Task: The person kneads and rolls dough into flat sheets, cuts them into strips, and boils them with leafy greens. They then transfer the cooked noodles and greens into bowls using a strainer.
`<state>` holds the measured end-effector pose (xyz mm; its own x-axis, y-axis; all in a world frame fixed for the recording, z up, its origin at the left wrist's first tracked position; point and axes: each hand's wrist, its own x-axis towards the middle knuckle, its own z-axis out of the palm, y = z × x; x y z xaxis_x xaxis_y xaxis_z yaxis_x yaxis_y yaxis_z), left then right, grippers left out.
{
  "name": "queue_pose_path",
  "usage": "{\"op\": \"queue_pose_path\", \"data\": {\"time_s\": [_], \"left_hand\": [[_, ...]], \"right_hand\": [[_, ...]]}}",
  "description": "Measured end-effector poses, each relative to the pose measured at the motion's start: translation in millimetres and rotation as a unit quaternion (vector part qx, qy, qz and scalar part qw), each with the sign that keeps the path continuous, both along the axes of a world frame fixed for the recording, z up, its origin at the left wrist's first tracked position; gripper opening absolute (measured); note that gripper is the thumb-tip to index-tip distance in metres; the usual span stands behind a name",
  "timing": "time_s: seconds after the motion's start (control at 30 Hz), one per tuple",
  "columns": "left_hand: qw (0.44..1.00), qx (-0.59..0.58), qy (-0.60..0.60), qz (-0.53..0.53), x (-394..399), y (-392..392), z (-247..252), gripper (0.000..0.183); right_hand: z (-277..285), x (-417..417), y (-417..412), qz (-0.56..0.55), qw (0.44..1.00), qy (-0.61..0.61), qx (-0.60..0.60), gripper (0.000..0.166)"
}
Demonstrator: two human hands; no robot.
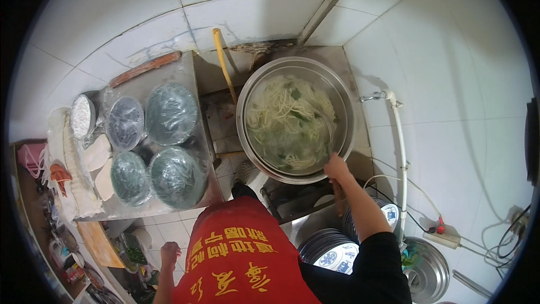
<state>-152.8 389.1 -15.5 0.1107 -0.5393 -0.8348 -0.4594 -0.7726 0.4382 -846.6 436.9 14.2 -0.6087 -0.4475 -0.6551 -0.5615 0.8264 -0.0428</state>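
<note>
My right hand [336,167] is closed around the wooden handle [338,200] of a large metal ladle or strainer. Its curved rim [330,123] dips into a wide steel pot [243,135], but the bowl is mostly hidden by food and steam. Pale noodles [278,103] and green leaves [298,115] lie in the cloudy liquid. Low on the left, beside my red apron [236,245], hangs my left hand [170,254], away from the pot. Its fingers look partly curled, with no object visible in them.
Several film-covered bowls [172,114], a bowl of white flour [82,116] and dough pieces [98,153] sit on the metal table at left. Stacked plates [329,253] stand below my right arm. A tap [373,96] juts from the right wall. A yellow pole [223,63] leans behind.
</note>
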Motion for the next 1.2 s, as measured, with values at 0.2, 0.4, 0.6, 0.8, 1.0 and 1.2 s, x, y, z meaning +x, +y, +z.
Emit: {"op": "queue_pose_path", "data": {"time_s": [0.2, 0.4, 0.6, 0.8, 1.0, 1.2], "left_hand": [[0.999, 0.027, -0.019, -0.001, 14.0, 29.0, -13.5, 0.017], [0.999, 0.003, 0.021, -0.048, 4.7, 16.6, -12.1, 0.016], [0.999, -0.017, -0.001, -0.027, -5.2, -20.9, -4.0, 0.014], [1.000, -0.010, 0.004, -0.022, -17.5, -29.7, 4.0, 0.011], [0.999, -0.012, -0.001, -0.035, -17.2, -21.1, 4.0, 0.010], [0.989, -0.088, 0.056, -0.109, -58.8, -36.2, 28.6, 0.014]], "right_hand": [[-27.1, 56.3, 4.1, -0.167, 0.918, -0.332, -0.136, 0.027], [0.3, 85.8, -31.4, -0.338, 0.838, -0.383, -0.192, 0.011], [25.7, 37.2, -20.4, -0.187, 0.932, -0.211, -0.229, 0.029], [46.9, -9.7, -18.2, -0.026, 0.995, 0.004, -0.091, 0.044], [3.6, 19.1, 0.8, -0.022, 0.996, -0.019, -0.081, 0.027], [-19.6, 65.9, -12.1, -0.360, 0.817, -0.408, -0.192, 0.012]]}}
